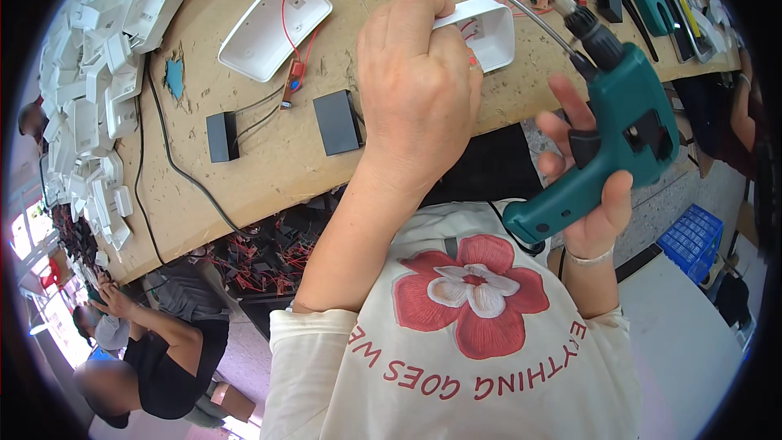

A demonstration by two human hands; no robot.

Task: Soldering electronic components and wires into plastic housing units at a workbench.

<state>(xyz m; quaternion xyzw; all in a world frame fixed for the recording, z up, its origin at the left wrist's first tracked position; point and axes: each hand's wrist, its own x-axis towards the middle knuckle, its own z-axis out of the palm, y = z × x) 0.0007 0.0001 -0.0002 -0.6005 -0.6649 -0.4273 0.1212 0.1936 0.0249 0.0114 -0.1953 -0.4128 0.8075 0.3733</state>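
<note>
My left hand (415, 73) is closed on the near left rim of a white plastic housing (498, 37) at the bench's near edge. Red wires show inside that housing; the fingertips are partly hidden. In my right hand (599, 220) is a green pistol-shaped soldering gun (623, 126) with a thin metal feed tube, its handle lying across the palm and its front end pointing up and left, just right of the housing. To the left lies a second white housing (252, 45). Red wires run from it to a small circuit board (288, 94), and dark wires continue to a black box (221, 137).
Another black box (338, 122) sits beside my left wrist. White housings (90, 114) are heaped along the bench's left side, near a black cable (171, 159). Wired boards (533, 0) and tools (652, 4) lie at the far right. A co-worker (155, 358) is at lower left.
</note>
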